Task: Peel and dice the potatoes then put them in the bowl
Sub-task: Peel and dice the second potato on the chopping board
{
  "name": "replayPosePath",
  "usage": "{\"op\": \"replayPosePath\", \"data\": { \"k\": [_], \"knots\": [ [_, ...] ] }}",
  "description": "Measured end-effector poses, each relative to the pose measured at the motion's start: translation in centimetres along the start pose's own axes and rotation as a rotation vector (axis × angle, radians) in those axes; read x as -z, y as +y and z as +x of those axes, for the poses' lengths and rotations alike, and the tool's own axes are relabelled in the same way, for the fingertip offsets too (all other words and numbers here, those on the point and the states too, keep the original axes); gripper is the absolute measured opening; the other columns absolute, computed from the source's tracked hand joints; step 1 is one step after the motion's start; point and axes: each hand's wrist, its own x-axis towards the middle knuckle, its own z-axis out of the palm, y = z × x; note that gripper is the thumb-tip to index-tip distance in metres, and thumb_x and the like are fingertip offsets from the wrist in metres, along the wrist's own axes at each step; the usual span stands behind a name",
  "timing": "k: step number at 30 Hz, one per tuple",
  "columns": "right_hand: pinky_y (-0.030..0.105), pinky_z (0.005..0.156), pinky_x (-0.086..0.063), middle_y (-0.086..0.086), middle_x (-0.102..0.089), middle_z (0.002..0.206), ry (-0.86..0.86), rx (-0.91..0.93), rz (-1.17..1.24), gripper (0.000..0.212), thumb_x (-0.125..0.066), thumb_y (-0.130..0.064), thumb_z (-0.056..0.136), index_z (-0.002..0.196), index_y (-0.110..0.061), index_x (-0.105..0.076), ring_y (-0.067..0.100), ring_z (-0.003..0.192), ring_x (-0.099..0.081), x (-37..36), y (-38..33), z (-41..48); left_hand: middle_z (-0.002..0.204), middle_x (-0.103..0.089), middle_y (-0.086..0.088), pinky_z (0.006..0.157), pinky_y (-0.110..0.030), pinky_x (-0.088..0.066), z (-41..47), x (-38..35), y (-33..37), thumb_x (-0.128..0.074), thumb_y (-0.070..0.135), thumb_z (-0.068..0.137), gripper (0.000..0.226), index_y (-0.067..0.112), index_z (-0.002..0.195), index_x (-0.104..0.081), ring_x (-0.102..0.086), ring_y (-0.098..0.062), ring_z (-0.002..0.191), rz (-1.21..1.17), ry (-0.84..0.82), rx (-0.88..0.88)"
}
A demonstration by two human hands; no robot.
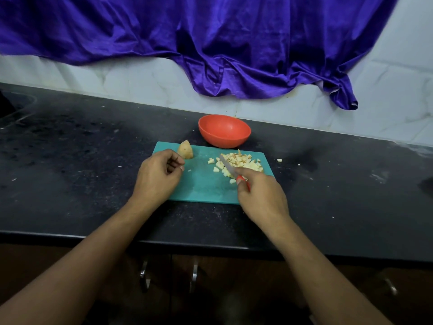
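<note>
A purple cloth [210, 43] hangs on the tiled wall behind the dark bench [70, 160]. On the bench lies a green board [203, 186], and just behind it stands an orange bowl [222, 139], which looks to have nothing inside yet. The left hand [159, 174] rests over the left edge of the board with its fingers [174, 164] loosely curled and holding nothing. The right hand [262, 195] has its fingers closed around the red handle of a knife [228, 165], and the blade points away and to the left into the dice [239, 163] heaped on the right part of the board. The uncut potato piece [185, 150] sits at the far left corner, just beyond the left fingertips, its long axis pointing away from the person. The left hand is clearly nearer to it, so I think this hand must bring it to the middle for cutting. I can read no brand or writing anywhere.
</note>
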Motion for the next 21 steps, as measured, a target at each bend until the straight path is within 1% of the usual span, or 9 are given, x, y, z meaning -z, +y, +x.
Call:
{"op": "replayPosePath", "data": {
  "k": [2,6,8,10,13,14,16,19,21],
  "knots": [
    [0.032,0.060,-0.045,-0.010,-0.065,0.081,-0.035,0.054,-0.089,0.040,-0.047,-0.029,0.104,0.141,-0.041,-0.058,0.013,0.068,-0.058,-0.2,-0.4,-0.3,0.086,-0.069,0.012,0.076,-0.022,-0.053,0.0,0.0,0.0,-0.071,0.010,0.090,0.011,0.021,0.091,-0.071,-0.066,-0.004,0.080,-0.002,-0.005,0.001],
    [0.032,0.063,-0.043,-0.006,-0.069,0.094,0.036,0.124,-0.130,0.043,-0.045,-0.028,0.105,0.145,-0.039,-0.053,0.018,0.080,-0.062,-0.3,-0.8,-0.6,0.086,-0.070,0.012,0.077,-0.023,-0.054,0.0,0.0,0.0,-0.072,0.010,0.089,0.011,0.021,0.091,-0.071,-0.066,-0.003,0.080,-0.001,-0.008,0.002],
    [0.034,0.067,-0.043,-0.005,-0.070,0.100,0.006,0.183,-0.192,0.044,-0.044,-0.026,0.105,0.147,-0.039,-0.052,0.018,0.087,-0.064,-0.6,-1.1,-0.6,0.087,-0.070,0.012,0.077,-0.022,-0.054,0.0,0.0,0.1,-0.072,0.011,0.090,0.010,0.021,0.092,-0.071,-0.066,-0.003,0.080,0.009,-0.017,0.008],
    [0.032,0.066,-0.041,-0.006,-0.070,0.099,-0.032,0.198,-0.180,0.043,-0.044,-0.027,0.106,0.146,-0.039,-0.054,0.015,0.082,-0.061,-1.0,-1.0,-0.3,0.087,-0.070,0.012,0.077,-0.024,-0.055,0.1,0.0,0.3,-0.072,0.012,0.090,0.010,0.022,0.093,-0.071,-0.066,-0.003,0.080,0.011,-0.028,0.012],
    [0.022,0.056,-0.032,-0.017,-0.061,0.082,0.022,0.152,0.017,0.041,-0.049,-0.031,0.105,0.143,-0.044,-0.055,0.004,0.062,-0.048,-1.8,-0.1,-0.1,0.092,-0.069,0.013,0.077,-0.030,-0.054,0.7,0.0,0.3,-0.073,0.016,0.089,0.011,0.023,0.097,-0.071,-0.064,-0.004,0.077,0.048,-0.038,0.014],
    [0.017,0.052,-0.027,-0.020,-0.057,0.077,0.059,0.149,0.075,0.042,-0.050,-0.031,0.104,0.143,-0.045,-0.055,0.002,0.058,-0.047,-2.1,0.2,-0.3,0.096,-0.068,0.012,0.078,-0.032,-0.054,1.1,0.0,0.3,-0.074,0.017,0.088,0.014,0.024,0.100,-0.070,-0.064,-0.005,0.077,0.078,-0.041,0.013],
    [0.015,0.048,-0.025,-0.023,-0.054,0.073,0.105,0.157,0.139,0.042,-0.052,-0.031,0.104,0.144,-0.045,-0.055,-0.001,0.057,-0.049,-2.5,0.5,-0.6,0.110,-0.065,0.009,0.079,-0.035,-0.053,2.3,-0.3,-0.1,-0.074,0.021,0.087,0.021,0.027,0.107,-0.068,-0.064,-0.010,0.078,0.168,-0.045,-0.006],
    [0.014,0.050,-0.024,-0.021,-0.061,0.079,0.117,0.172,0.153,0.042,-0.053,-0.031,0.104,0.143,-0.044,-0.056,-0.001,0.057,-0.048,-2.6,0.8,-0.7,0.130,-0.057,0.005,0.083,-0.039,-0.052,4.2,-0.8,-0.1,-0.073,0.029,0.088,0.039,0.029,0.126,-0.062,-0.066,-0.020,0.094,0.292,-0.084,-0.049],
    [0.014,0.052,-0.026,-0.017,-0.067,0.084,0.117,0.162,0.181,0.041,-0.053,-0.030,0.103,0.142,-0.043,-0.057,0.001,0.059,-0.052,-2.7,0.9,-0.4,0.137,-0.056,0.003,0.089,-0.042,-0.052,5.2,-1.2,0.0,-0.074,0.034,0.088,0.053,0.030,0.138,-0.056,-0.064,-0.022,0.108,0.354,-0.146,-0.059]
  ]
}}
